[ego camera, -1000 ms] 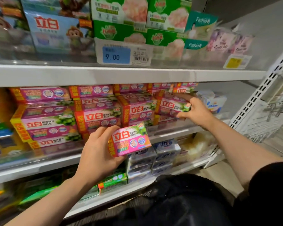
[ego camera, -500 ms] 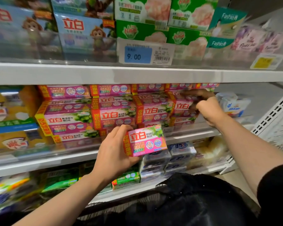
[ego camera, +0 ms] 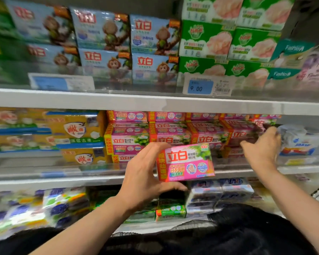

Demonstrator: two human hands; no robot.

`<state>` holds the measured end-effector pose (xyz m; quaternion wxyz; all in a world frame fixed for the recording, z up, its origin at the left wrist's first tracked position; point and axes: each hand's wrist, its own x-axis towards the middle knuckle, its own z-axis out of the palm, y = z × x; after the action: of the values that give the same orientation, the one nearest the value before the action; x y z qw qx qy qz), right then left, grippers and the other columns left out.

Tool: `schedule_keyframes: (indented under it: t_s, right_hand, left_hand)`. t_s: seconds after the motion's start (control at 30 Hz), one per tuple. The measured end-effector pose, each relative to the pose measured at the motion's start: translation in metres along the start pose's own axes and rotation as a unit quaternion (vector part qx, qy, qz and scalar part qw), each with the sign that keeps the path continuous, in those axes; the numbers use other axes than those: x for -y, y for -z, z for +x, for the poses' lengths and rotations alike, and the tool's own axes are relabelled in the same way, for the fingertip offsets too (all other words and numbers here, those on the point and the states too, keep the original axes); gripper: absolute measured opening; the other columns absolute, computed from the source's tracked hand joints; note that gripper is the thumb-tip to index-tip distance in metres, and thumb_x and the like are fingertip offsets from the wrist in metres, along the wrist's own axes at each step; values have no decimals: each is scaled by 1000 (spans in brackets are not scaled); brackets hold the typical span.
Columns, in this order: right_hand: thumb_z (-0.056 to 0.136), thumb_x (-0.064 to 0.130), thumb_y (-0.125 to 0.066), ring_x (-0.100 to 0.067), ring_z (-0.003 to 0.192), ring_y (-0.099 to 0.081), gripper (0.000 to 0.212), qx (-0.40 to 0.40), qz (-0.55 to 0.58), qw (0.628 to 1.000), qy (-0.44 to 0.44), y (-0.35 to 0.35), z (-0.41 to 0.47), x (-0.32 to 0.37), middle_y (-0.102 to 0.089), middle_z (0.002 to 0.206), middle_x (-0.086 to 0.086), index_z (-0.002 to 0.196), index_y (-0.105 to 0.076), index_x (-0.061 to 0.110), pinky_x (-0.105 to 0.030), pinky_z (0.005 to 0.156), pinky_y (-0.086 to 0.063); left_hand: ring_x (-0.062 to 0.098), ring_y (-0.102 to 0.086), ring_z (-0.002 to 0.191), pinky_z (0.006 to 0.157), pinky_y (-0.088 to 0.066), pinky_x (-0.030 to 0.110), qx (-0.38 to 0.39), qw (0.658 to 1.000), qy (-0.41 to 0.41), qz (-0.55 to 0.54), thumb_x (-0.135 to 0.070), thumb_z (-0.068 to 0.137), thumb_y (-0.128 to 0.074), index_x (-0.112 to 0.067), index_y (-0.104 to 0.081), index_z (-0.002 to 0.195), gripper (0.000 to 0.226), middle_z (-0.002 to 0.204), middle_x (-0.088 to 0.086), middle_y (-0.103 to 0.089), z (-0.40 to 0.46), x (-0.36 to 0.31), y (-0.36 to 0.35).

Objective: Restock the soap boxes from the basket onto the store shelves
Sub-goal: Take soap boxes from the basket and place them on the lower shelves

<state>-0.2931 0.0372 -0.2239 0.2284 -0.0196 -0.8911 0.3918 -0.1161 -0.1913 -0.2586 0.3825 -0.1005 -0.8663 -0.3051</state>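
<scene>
Soap box (ego camera: 185, 162) held up in front of the middle shelf (ego camera: 63, 181), not yet placed.

Left hand (ego camera: 144, 178) grips it, fingers over the top and thumb beneath; right hand (ego camera: 261, 148), fingers loosely spread and holding nothing, reaches among the pink stacks (ego camera: 173, 135) at the row's right end. Likely step: making room. Next, the box needs a level slot there. No basket clearly shows; yellow packs (ego camera: 75, 133) fill the shelf's left.

Two hands (ego camera: 142, 179); one pink soap box (ego camera: 185, 162) held; two price tags (ego camera: 207, 87) (left one blurred).
</scene>
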Motion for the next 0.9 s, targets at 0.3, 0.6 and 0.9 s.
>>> schedule_keyframes:
  t_s: [0.3,0.6,0.9]
  right_hand:
    - [80,12,-74,-40,121,-41,54,63,-38,992,103,2,-39,33,-39,133,-20,125,-46,2,-49,102,-36]
    - [75,6,-77,-39,116,-45,54,99,-65,980,160,3,-65,40,-45,127,-22,122,-52,-2,-44,99,-37]
    - [79,23,-75,-40,112,-41,66,147,-143,939,276,-17,-71,41,-41,124,-19,137,-45,11,-48,89,-42]
  left_hand:
    - [14,-55,109,89,-47,19,-139,983,-24,115,-47,68,-83,-15,-48,122,72,120,5,-56,0,22,78]
    - [20,-50,110,88,-54,36,-102,973,-64,198,-50,77,-69,-15,-43,128,67,128,4,-34,8,57,84]
    - [30,-36,114,93,-44,46,-216,908,35,356,-51,83,-51,-20,-47,117,46,128,9,-35,9,80,53]
